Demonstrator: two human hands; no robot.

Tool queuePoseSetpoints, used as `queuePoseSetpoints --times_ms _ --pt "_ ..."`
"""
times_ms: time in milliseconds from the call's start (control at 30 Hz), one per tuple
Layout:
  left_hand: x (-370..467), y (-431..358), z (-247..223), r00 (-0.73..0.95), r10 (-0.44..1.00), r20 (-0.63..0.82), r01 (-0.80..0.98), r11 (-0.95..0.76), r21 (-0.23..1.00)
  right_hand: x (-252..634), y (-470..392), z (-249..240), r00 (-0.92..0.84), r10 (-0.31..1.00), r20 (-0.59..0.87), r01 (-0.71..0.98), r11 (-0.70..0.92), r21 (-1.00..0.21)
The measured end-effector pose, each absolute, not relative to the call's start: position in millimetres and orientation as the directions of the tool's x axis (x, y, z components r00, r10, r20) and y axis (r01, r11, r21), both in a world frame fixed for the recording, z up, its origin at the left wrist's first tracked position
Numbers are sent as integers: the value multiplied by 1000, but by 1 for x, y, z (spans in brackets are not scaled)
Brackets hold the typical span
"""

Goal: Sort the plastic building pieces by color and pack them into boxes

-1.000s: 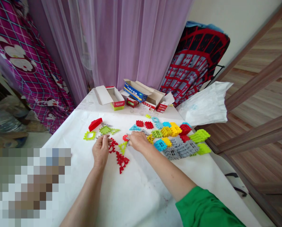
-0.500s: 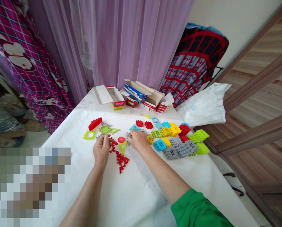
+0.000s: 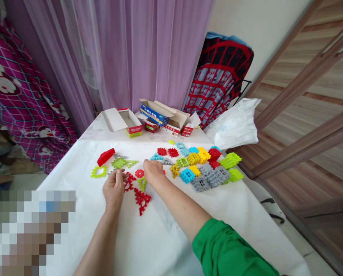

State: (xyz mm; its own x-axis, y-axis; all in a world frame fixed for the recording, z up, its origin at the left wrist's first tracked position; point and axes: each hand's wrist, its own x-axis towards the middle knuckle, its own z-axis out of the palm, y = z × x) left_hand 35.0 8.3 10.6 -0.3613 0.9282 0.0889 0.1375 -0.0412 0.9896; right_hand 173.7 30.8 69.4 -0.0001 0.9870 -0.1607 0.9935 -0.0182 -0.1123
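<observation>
At the white-covered table, left hand by red toothed piece, right hand beside red round piece, can't tell either grip.

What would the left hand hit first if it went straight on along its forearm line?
Probably the green toothed pieces just ahead of the left hand. Its height is unclear from this one view, so it might pass over them.

Your white-covered table bears open cardboard boxes along its far edge and, nearer you, toothed plastic building pieces, some stacked.
</observation>
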Motion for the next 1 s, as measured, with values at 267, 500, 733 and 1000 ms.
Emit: queuePoseSetpoints --times_ms 267,500,733,1000 --pt "36 8 9 -367 927 77 133 -29 991 262 36 90 -151 988 -8 988 151 -5" --pt "38 7 13 -358 931 72 129 -27 991 305 43 74 -253 960 -119 964 261 56" --pt "37 6 14 -357 931 69 139 -20 990 300 44 69 -273 954 -121 957 282 61" --pt "37 7 12 -391 920 29 51 -10 999 290 53 91 -244 969 -21 968 245 56"
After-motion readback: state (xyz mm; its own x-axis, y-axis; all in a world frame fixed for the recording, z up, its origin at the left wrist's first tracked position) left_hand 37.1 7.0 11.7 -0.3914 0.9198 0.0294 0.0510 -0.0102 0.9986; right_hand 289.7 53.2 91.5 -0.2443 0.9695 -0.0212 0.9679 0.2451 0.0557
